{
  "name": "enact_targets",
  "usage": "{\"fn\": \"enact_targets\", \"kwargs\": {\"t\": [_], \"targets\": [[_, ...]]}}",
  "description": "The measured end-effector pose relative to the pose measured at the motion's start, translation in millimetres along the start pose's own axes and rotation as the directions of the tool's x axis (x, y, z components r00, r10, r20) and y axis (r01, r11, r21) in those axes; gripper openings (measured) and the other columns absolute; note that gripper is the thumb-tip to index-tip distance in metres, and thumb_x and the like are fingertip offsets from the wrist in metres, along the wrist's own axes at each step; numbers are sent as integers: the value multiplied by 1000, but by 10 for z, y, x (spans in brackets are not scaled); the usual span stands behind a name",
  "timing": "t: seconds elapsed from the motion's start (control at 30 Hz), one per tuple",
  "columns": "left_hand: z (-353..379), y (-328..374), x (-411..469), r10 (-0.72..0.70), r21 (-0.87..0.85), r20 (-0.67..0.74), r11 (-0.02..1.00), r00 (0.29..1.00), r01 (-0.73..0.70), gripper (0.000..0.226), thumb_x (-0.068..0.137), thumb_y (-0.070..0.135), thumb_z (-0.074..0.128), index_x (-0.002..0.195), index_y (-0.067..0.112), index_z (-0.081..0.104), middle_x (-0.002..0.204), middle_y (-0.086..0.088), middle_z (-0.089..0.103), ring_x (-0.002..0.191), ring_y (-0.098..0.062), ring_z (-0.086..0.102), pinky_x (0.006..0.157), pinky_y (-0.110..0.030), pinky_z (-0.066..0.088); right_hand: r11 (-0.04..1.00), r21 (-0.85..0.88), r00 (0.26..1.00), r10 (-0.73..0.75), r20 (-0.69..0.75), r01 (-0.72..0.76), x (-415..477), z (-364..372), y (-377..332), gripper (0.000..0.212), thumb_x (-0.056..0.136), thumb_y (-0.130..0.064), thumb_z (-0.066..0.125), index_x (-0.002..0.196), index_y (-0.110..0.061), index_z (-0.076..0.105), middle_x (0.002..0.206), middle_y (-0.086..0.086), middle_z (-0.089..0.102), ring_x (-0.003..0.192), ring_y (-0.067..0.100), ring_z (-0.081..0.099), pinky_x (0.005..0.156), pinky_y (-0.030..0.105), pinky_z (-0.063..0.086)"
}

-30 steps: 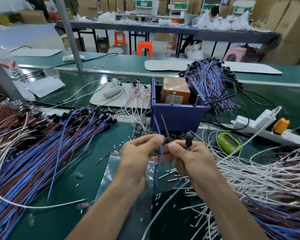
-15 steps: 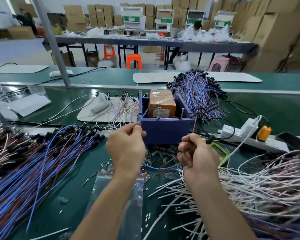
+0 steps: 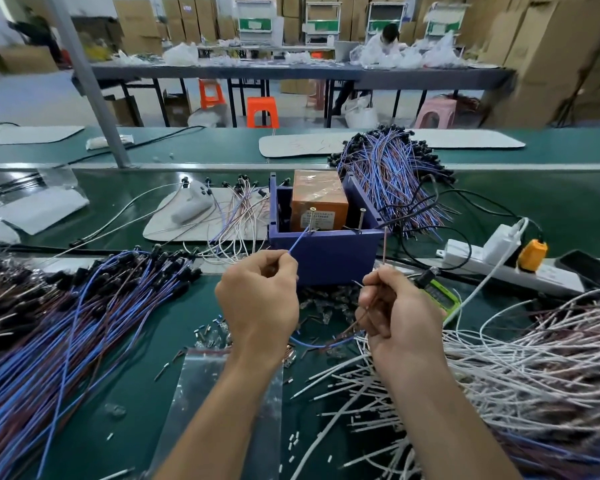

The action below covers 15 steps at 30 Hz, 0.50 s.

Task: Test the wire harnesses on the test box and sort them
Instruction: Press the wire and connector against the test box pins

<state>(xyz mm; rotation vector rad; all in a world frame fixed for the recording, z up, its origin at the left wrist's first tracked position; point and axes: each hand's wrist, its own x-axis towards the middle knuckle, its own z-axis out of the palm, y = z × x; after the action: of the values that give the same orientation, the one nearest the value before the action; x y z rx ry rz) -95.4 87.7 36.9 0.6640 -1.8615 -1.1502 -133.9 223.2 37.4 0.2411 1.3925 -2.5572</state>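
Note:
The purple test box [image 3: 326, 251] stands at the centre of the green bench, with an orange block [image 3: 317, 199] inside and two metal pins at its front rim. My left hand [image 3: 260, 299] pinches the blue wire [image 3: 300, 240] of a harness, its tip reaching up to the left pin [image 3: 311, 219]. My right hand [image 3: 397, 311] grips the brown wire [image 3: 384, 244], which points upward just below the right pin [image 3: 361, 220]. The harness loops between my hands, and its black connector [image 3: 428, 274] sticks out to the right of my right hand.
Heaps of blue-brown harnesses lie at the left [image 3: 66, 323] and behind the box [image 3: 392, 174]. White wires [image 3: 516, 368] pile up at the right. A power strip [image 3: 492, 258], a green meter [image 3: 442, 299], a clear bag [image 3: 222, 393] and loose terminals are nearby.
Both hands have risen from in front of the box and spread apart. The blue wire end now reaches the left pin, and the brown end stands near the right pin.

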Motion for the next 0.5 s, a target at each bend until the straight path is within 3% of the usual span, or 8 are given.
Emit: {"fn": "enact_targets", "kwargs": {"t": [0.27, 0.33, 0.5], "targets": [[-18, -31, -35, 18, -29, 29, 999, 999, -17, 18, 87, 24, 75, 72, 35, 77, 61, 26, 68, 51, -2, 65, 51, -15, 50, 998, -54, 999, -22, -36, 20, -8, -10, 9, 40, 98, -11, 59, 59, -9, 68, 53, 10, 58, 32, 10, 36, 39, 21, 32], [-20, -34, -33, 23, -32, 34, 999, 999, -22, 18, 87, 24, 75, 73, 34, 77, 61, 25, 69, 51, -3, 65, 53, -25, 56, 995, -94, 999, -35, -36, 32, 0, -15, 10, 38, 98, -12, 59, 61, -9, 68, 53, 8, 57, 34, 10, 40, 40, 22, 34], [-14, -13, -36, 31, -19, 27, 999, 999, -31, 21, 87, 25, 75, 69, 37, 75, 61, 25, 68, 52, -3, 65, 56, -28, 56, 974, -209, 996, -91, -24, 84, 59, 8, 30, 36, 98, -13, 59, 64, -9, 69, 51, 4, 55, 42, 11, 46, 41, 21, 35]]}}
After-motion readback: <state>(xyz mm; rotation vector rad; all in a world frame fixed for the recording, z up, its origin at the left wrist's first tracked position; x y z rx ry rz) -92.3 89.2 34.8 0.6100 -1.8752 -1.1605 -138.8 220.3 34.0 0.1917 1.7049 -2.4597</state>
